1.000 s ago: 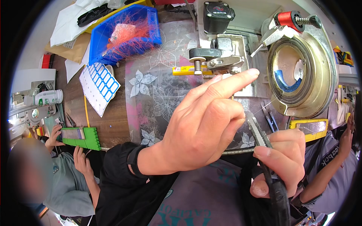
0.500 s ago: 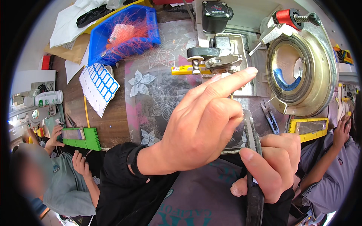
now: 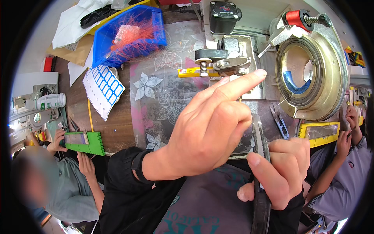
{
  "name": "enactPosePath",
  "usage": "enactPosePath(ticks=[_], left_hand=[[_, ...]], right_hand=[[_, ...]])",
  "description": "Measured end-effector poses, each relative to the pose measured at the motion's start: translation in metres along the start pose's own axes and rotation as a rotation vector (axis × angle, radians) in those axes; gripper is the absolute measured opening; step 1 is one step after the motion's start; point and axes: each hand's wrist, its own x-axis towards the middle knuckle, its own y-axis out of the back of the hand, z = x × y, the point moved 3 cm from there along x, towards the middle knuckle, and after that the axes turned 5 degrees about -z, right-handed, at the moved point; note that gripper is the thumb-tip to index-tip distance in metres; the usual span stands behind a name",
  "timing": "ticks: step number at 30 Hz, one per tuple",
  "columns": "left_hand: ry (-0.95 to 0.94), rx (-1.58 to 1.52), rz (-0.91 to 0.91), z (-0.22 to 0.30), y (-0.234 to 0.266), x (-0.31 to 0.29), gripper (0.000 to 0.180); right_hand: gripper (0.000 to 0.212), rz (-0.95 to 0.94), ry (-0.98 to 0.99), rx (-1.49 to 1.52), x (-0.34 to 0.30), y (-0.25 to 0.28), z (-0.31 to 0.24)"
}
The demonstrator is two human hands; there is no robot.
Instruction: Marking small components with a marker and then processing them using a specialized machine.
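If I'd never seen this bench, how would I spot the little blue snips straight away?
Find the big brass-coloured ring on the right of the picture. Just below its left side, and above the person's right hand, lie the small snips. Slim blue handles and two narrow points set them apart from the chunky yellow frame to their right.

On the bench, a bin of thread scraps stands at left rear, a label sheet before it. A clamp assembly sits left of the machine ring; a thread spool is behind the ring. Thread snips lie before the ring (just left of a tray). The left hand is before the clamp assembly, the pliers in the right hand.
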Motion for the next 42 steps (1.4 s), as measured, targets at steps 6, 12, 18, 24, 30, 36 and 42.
enactPosePath(ticks=[6,12,18,24,30,36,42], left_hand=[[-0.009,-0.002,-0.004,0.000,0.000,0.001,0.011],[-0.010,-0.020,-0.009,0.000,0.000,0.001,0.011],[-0.004,-0.001,-0.017,0.000,0.000,0.001,0.011],[0.020,0.045,-0.048,0.006,0.001,0.001,0.012],[0.036,0.058,-0.045,0.005,-0.002,0.003,0.012],[0.033,0.027,-0.017,0.003,0.001,0.002,0.012],[0.078,0.080,-0.021,0.006,0.002,0.001,0.013]], right_hand=[[0.052,0.014,0.003,0.006,0.000,-0.001,0.000],[0.051,0.023,0.004,-0.005,-0.002,0.001,-0.001],[0.052,0.040,0.027,-0.011,-0.003,0.000,-0.002],[0.052,0.078,0.061,0.007,-0.006,0.000,-0.002],[0.051,0.048,0.044,0.005,-0.009,0.001,-0.001],[0.041,0.284,0.045,0.118,-0.022,0.003,0.015],[0.035,0.214,0.028,0.238,-0.040,0.001,0.016]])
